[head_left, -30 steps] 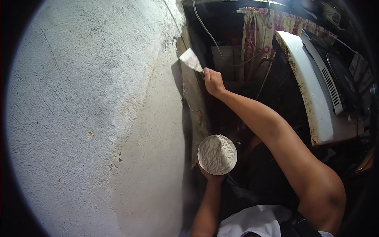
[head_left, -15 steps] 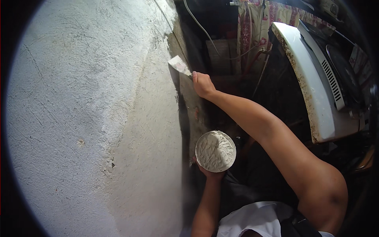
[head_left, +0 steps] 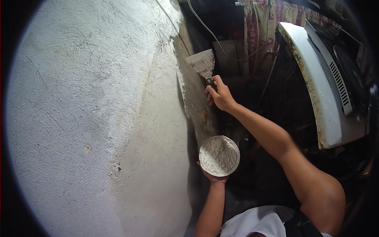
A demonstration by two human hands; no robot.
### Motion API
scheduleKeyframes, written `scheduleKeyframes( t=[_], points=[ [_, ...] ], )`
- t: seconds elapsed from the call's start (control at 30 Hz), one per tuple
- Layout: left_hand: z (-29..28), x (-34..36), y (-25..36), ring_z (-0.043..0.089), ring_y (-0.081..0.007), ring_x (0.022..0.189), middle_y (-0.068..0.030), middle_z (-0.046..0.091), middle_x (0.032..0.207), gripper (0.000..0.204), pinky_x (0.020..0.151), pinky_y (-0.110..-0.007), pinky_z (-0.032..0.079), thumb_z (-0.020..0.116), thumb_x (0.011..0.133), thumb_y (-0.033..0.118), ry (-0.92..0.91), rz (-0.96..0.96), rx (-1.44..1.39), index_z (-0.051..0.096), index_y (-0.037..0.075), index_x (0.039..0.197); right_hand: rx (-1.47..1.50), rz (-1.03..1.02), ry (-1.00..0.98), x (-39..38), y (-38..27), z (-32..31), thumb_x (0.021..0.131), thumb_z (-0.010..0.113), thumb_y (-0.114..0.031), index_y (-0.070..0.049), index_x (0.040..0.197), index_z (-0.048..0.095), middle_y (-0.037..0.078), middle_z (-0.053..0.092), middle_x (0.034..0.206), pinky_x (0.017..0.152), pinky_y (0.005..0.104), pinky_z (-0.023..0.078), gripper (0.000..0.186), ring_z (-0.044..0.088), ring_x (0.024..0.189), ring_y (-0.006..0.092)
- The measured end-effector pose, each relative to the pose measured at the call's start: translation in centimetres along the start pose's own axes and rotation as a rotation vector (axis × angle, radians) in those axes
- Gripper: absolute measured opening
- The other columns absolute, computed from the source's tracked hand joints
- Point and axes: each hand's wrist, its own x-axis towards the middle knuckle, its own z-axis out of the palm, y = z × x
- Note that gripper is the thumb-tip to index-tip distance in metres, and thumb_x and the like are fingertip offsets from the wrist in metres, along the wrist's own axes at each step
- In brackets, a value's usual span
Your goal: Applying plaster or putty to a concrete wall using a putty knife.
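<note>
My right hand (head_left: 222, 95) is closed round the handle of a putty knife (head_left: 204, 65). Its wide blade, smeared with white, points up and left, beside the bare grey-brown edge of the wall. Lower down, my left hand (head_left: 214, 176) holds a round tub of white putty (head_left: 219, 156) from beneath and the side; most of its fingers are hidden behind the tub. The putty's surface is ridged and scooped. On the left rises a rough white wall (head_left: 79, 98), with a smoother, creamier band (head_left: 162, 138) along its right side.
A white counter slab (head_left: 306, 79) with a chipped, brown-stained edge stands at right, bearing a black appliance with a slotted panel (head_left: 340, 85). Behind hang a floral curtain (head_left: 256, 31) and a pale hose (head_left: 205, 25). A chipped spot (head_left: 119, 168) marks the wall.
The putty knife has come away from the wall's edge to the right, and its blade has turned to show its broad face. The tub appears slightly lower and to the right in view.
</note>
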Motion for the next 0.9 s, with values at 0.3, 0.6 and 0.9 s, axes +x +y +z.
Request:
scheduleKeyframes(
  t=[0.3,0.6,0.9],
  points=[
    [0.9,-0.4,-0.2,0.038,-0.0393,0.15,-0.0114,0.038,0.165,0.091,0.121,-0.062,0.032,0.039,0.094,0.081,-0.105,-0.042,0.008,0.036,0.021,0.162,-0.466,-0.596,0.013,6.9,-2.2,0.4,0.092,0.059,-0.001,0.001,0.115,0.049,0.023,0.057,0.104,0.089,0.0471,0.046,0.025,0.055,0.101,0.043],
    [0.4,0.0,-0.5,0.038,-0.0393,0.149,-0.0115,0.038,0.164,0.093,0.121,-0.063,0.033,0.039,0.092,0.083,0.012,-0.056,0.066,0.036,0.021,0.162,-0.782,-0.622,-0.068,13.9,-1.3,0.4,0.091,0.048,0.002,0.002,0.11,0.048,0.026,0.058,0.108,0.086,0.0536,0.049,0.018,0.057,0.101,0.0452],
    [0.8,0.2,0.3,0.04,-0.0394,0.149,-0.0137,0.038,0.164,0.099,0.121,-0.062,0.033,0.041,0.091,0.085,0.022,0.008,0.108,0.031,0.018,0.163,-0.601,-0.741,-0.031,12.9,-3.1,1.9,0.087,0.049,0.004,0.001,0.103,0.044,0.025,0.054,0.104,0.087,0.0508,0.045,0.017,0.054,0.097,0.0444]
  ],
)
